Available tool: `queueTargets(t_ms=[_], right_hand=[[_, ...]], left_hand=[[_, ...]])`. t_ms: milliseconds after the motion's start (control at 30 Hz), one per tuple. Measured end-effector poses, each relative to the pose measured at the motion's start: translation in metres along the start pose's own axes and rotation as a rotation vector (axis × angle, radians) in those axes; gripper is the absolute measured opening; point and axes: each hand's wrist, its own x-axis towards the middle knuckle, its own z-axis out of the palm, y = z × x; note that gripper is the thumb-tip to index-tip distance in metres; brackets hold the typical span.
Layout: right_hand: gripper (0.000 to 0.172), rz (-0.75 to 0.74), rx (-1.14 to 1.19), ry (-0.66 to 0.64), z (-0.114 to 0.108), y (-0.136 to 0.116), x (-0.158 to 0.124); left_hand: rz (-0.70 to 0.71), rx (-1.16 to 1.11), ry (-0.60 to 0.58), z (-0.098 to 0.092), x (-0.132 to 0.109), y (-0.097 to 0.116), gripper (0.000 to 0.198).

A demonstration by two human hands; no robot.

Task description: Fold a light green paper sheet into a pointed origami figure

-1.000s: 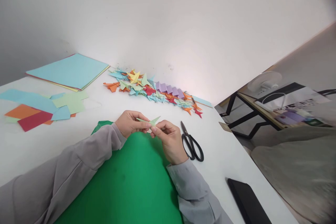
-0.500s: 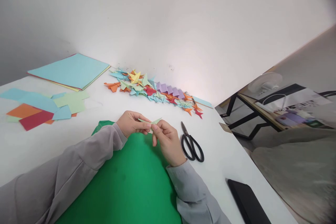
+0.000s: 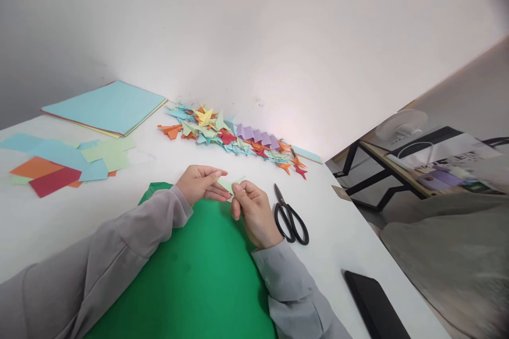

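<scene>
A small folded piece of light green paper is pinched between the thumb and fingers of my right hand. To its left, my left hand has its fingers stretched out and the thumb lifted off the paper. Those left fingertips reach to the paper's lower left edge; whether they touch it I cannot tell. Both hands are above a green cloth in front of me. Just right of my right hand lie black-handled scissors, points facing away.
Folded paper pieces in many colours form a long pile by the wall. Cut paper rectangles lie at left, below a stack of large sheets. A black flat object rests near the table's right edge.
My left thumb and fingers have spread apart and come off their pinch on the green paper. The right hand keeps hold of it, and the paper has turned a little.
</scene>
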Motion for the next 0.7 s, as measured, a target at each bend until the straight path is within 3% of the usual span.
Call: queueTargets(t_ms=[300, 500, 700], right_hand=[[0.033, 0.008, 0.015, 0.01, -0.003, 0.003, 0.0], [0.035, 0.056, 0.014, -0.007, -0.001, 0.003, -0.001], [0.044, -0.001, -0.094, -0.035, 0.001, 0.001, -0.002]], left_hand=[[-0.001, -0.06, 0.015, 0.002, -0.002, 0.001, 0.037], [0.116, 0.05, -0.014, 0.0, 0.0, -0.009, 0.032], [0.145, -0.04, 0.014, -0.003, 0.003, -0.009, 0.031]])
